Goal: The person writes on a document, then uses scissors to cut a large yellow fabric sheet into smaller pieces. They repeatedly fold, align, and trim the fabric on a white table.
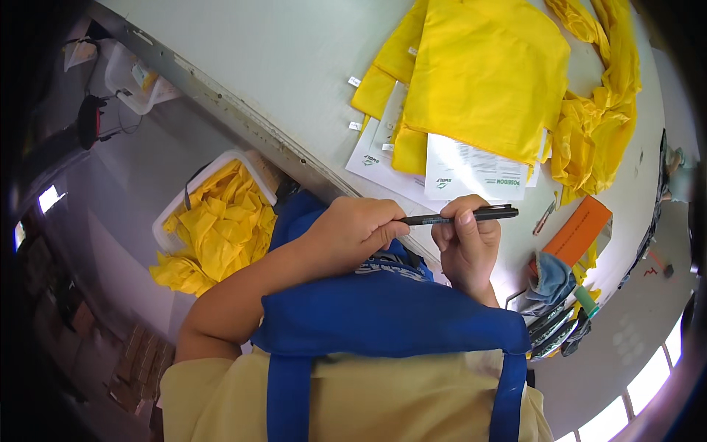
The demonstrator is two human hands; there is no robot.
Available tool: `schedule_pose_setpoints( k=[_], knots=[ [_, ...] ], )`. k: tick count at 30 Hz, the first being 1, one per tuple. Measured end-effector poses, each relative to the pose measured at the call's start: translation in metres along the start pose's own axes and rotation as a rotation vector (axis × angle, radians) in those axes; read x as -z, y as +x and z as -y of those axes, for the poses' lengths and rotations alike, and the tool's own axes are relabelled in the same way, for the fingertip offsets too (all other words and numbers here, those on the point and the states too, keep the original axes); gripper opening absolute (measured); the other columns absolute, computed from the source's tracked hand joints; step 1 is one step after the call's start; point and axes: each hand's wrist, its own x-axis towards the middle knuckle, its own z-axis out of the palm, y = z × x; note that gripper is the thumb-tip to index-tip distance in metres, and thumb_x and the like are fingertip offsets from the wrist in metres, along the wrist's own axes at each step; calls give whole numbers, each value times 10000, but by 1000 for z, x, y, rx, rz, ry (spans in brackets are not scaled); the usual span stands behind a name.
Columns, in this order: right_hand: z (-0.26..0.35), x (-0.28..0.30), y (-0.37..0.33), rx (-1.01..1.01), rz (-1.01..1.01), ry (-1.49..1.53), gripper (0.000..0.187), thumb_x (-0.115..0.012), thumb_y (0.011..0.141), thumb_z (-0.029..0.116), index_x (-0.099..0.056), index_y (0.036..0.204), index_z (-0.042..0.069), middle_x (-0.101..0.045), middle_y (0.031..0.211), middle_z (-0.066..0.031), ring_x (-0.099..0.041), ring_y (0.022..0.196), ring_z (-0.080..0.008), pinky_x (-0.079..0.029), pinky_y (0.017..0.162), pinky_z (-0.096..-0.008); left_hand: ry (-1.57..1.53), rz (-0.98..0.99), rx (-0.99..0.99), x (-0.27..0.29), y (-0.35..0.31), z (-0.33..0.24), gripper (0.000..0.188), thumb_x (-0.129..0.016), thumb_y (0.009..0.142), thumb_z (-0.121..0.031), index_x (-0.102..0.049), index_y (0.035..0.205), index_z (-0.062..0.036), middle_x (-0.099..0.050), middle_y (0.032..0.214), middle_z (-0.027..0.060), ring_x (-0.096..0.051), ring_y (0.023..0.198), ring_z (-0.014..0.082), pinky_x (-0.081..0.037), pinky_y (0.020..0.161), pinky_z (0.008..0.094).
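A black marker pen (427,219) lies nearly level between my hands, in front of the blue apron (390,313). My left hand (359,230) is closed round its left end, thumb and forefinger pinching it. Nearer the other end, my right hand (468,234) grips it between thumb and curled fingers, and the clipped end sticks out to the right. Just beyond my hands, printed white sheets (475,173) lie on the table, partly under a stack of folded yellow cloth pieces (486,74) with small white tags.
More yellow fabric (600,125) trails along the table's (280,59) right. An orange box (573,232), a small cutter-like tool (545,215) and a blue cloth (551,276) lie at right. Left, below the table edge, a white bin (168,221) overflows with yellow cloth.
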Motion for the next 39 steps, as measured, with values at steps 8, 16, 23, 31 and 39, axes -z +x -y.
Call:
schedule_pose_setpoints(
  k=[8, 16, 23, 31, 39],
  knots=[
    [33, 29, 48, 347, -236, -126, 276, -470, 965, 251, -563, 1060, 9, -543, 742, -50, -544, 720, -154, -461, 741, -295, -179, -15, -19, 24, -20, 48, 70, -581, 840, -62, -604, 791, -17, -616, 765, 41, -556, 633, 105, -437, 562, 240],
    [-38, 27, 80, 234, 91, -351, 163, -545, 867, 23, -564, 1019, -33, -641, 858, -107, -608, 812, -151, -463, 847, -291, -519, -232, 109, 7, 39, 57, 287, -652, 790, -48, -498, 1032, -33, -467, 800, -16, -445, 661, 36, -377, 570, 174],
    [-48, 22, 74, 195, -25, -651, 187, -703, 757, 25, -567, 884, -1, -641, 822, -88, -621, 795, -106, -481, 808, -245, -180, -415, 350, -7, 58, 65, 212, -642, 817, -134, -612, 958, 22, -548, 647, 23, -491, 593, 98, -404, 550, 265],
    [-56, 17, 76, 395, 11, -953, 189, -731, 722, 33, -575, 827, 11, -627, 794, -117, -655, 675, -160, -525, 622, -249, -158, -393, 311, -6, 63, 75, 178, -607, 833, -143, -634, 875, 29, -637, 730, 77, -540, 632, 118, -436, 592, 274],
    [-57, 17, 80, 373, 41, -953, 168, -717, 736, 42, -575, 822, 15, -627, 772, -111, -653, 668, -170, -524, 620, -256, -163, -384, 296, -6, 62, 78, 177, -594, 842, -129, -630, 895, 35, -643, 752, 77, -549, 655, 122, -442, 613, 270]
  ],
)
